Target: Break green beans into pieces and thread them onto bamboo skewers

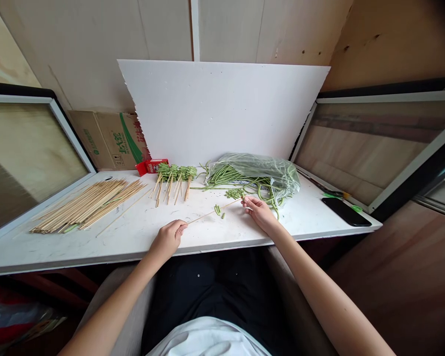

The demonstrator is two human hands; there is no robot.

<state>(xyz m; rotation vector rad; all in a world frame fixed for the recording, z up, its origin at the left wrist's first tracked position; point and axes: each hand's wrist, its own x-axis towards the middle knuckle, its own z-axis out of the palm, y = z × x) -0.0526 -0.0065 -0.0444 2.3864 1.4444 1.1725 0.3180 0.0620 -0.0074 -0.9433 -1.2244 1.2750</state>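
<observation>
Between the hands (212, 218), a thin skewer (207, 214) stretches, held.

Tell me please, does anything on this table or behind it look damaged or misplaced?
The white board has ragged side edges, as if broken. A green piece lies at the near edge of the skewer pile, away from the beans.

Both forearms reach forward from the near side of the table (133, 244), bare from the elbows on, and slant inward toward each other. The left hand (166, 240) is at the table's front edge, thumb and index finger pinched together, the other fingers curled under. The right hand (258, 211) is farther in over the table, fingertips gathered against the thumb and pointing leftward. The two hands are well apart, backs mostly upward.
</observation>
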